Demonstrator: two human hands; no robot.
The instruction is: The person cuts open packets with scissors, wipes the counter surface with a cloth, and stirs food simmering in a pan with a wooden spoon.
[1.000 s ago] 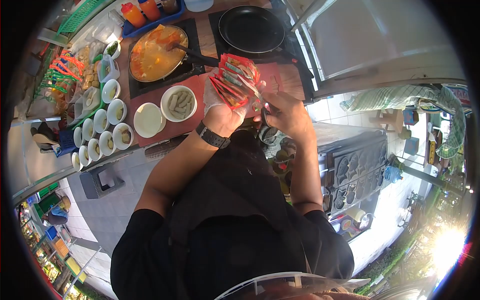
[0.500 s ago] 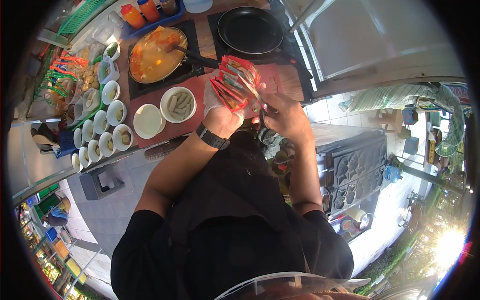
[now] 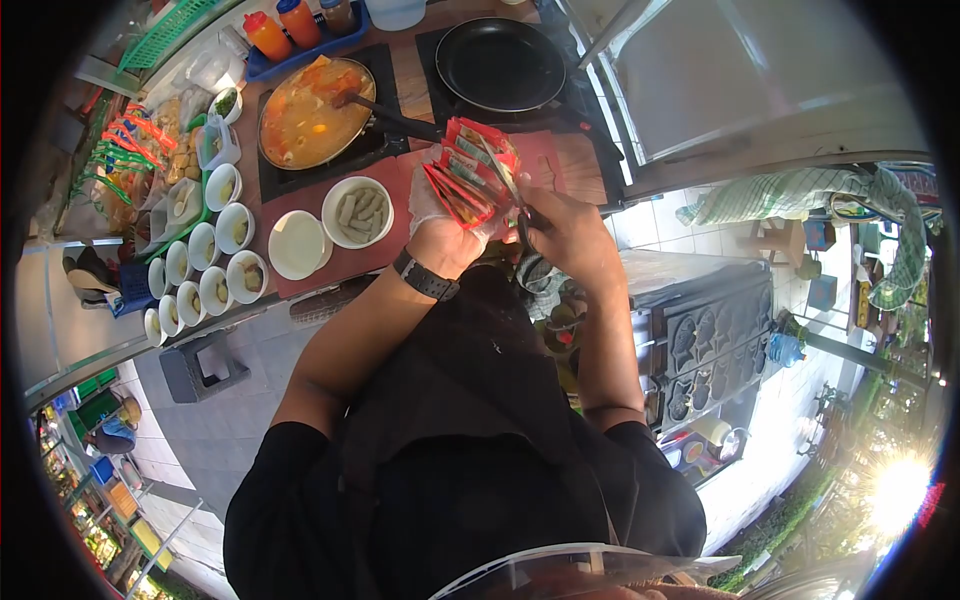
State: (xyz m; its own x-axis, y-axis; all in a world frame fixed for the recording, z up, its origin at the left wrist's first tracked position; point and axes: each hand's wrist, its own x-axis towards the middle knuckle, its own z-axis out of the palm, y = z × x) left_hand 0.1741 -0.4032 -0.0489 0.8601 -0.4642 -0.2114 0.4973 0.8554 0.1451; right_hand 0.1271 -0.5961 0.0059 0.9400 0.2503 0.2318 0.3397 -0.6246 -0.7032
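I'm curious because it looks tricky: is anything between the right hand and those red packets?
Just the scissors, which the right hand is holding itself. Their blades reach over toward the red packets in the left hand. Nothing else visible stands in the way.

The person wears a plain black shirt [image 3: 440, 510] with short, loose sleeves [image 3: 275, 462] that end near the elbows, leaving both forearms bare. Over it hangs a very dark, brownish apron [image 3: 450, 385], marked by a small pale speck near its middle. A wide black band [image 3: 427, 276] circles the left wrist. Along the lower edge curves a clear visor [image 3: 590, 562] with a whitish rim.
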